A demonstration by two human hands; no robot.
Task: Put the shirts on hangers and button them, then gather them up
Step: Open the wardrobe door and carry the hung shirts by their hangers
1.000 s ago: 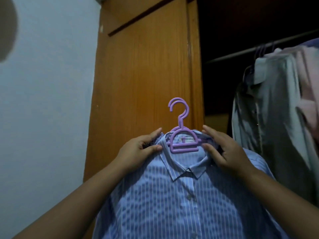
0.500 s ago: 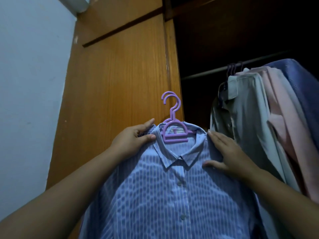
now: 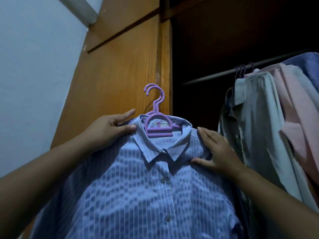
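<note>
A blue striped shirt (image 3: 146, 192) hangs buttoned on purple hangers (image 3: 156, 116), whose two hooks stick up above the collar. My left hand (image 3: 110, 130) pinches the shirt's left shoulder beside the collar, thumb in front and fingers behind. My right hand (image 3: 215, 150) lies flat on the right shoulder with its fingers straight. A second, checked fabric shows just under my left fingers. I hold the shirt up in front of the wardrobe.
An orange wooden wardrobe door (image 3: 119, 69) stands behind the shirt. To the right, the dark open wardrobe has a rail (image 3: 215, 75) with a grey-green shirt (image 3: 255, 128), a pink one (image 3: 296, 118) and a blue one (image 3: 309, 64) hanging. A white wall (image 3: 34, 75) is at left.
The view has swung up and right, bringing the hanging shirts nearer. My right hand slid from the collar down onto the shoulder and flattened. My left hand kept its pinch.
</note>
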